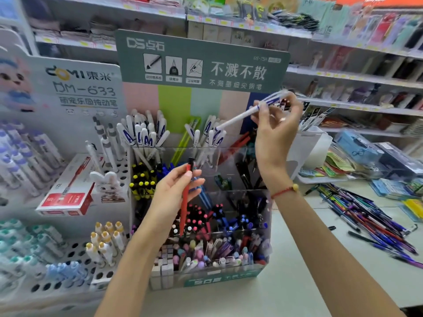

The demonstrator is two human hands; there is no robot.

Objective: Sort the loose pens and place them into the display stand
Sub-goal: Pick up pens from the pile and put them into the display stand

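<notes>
- Shop shelves packed with stationery fill the background; a pale counter carries everything in front.
- Clear tiered display stand sits mid-counter under a green header card.
- Top tier: white pens with blue lettering standing in two clusters, left and centre.
- Middle tier: yellow-capped dark pens on the left, blue pens beside them, dark pens to the right.
- Lower tiers: red, pink and blue capped pens; front row holds pastel pens and small boxes.
- White perforated rack on the left holds capped pens in holes; a red box lies on it.
- Loose pens lie heaped on the counter to the right of the stand.
- Left hand is raised in front of the stand, thumb and fingers pinching a red pen held almost upright, black tip up.
- Right hand is lifted over the top tier, fingertips pinching a white pen that slants down-left towards the centre cluster; red cord bracelet on the wrist.
</notes>
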